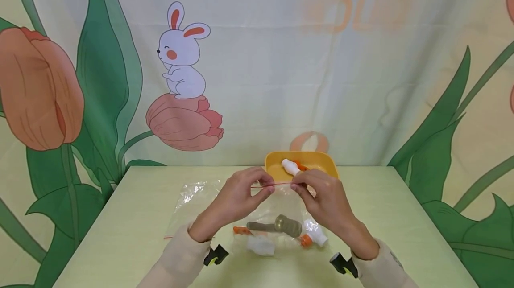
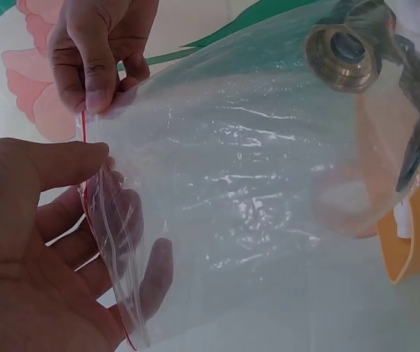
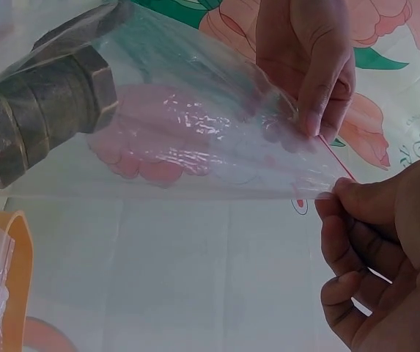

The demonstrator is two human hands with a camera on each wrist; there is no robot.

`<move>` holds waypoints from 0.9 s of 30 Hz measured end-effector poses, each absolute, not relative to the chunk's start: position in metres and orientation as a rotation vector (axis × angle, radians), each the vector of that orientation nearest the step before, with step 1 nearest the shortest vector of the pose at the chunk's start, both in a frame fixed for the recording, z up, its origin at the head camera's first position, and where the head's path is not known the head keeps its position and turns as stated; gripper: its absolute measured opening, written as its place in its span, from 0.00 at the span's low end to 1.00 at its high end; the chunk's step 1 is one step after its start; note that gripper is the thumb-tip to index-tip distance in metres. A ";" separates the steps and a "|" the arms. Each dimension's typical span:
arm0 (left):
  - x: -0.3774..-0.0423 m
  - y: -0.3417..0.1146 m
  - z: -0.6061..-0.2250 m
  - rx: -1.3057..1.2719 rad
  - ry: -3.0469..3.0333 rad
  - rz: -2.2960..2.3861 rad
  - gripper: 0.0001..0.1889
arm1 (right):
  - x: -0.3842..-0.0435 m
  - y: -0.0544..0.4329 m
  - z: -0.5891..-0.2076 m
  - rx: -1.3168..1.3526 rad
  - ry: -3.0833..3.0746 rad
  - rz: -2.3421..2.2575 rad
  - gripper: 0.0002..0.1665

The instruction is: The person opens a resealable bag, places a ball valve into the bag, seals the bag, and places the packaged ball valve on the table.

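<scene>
A clear zip-lock bag (image 1: 277,203) hangs between both hands, its red seal strip running across the top. My left hand (image 1: 241,192) pinches that strip between thumb and fingers; in the left wrist view, several fingers show through the plastic. A short way along the strip, my right hand (image 1: 325,194) pinches its other end, with thumb against forefinger in the right wrist view. Through the film shows a brass valve (image 3: 45,114) with a hexagonal end and a dark lever (image 2: 418,110), seemingly inside the bag's lower part.
Behind the hands stands a yellow tray (image 1: 333,168) holding a white fitting (image 1: 290,166) with an orange part. Another clear bag (image 1: 192,194) lies at left. Nearer me are a white piece (image 1: 261,245), an orange piece (image 1: 242,230) and a white-and-orange fitting (image 1: 317,236).
</scene>
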State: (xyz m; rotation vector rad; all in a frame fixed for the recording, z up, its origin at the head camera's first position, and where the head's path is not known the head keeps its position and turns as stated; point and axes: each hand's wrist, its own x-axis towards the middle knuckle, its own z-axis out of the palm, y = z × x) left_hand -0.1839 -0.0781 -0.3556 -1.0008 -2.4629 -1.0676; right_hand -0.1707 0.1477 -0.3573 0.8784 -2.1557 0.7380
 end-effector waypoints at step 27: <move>-0.185 -0.091 -0.362 -0.995 -2.481 -1.125 0.02 | -0.169 0.148 -0.357 0.860 -2.137 0.759 0.09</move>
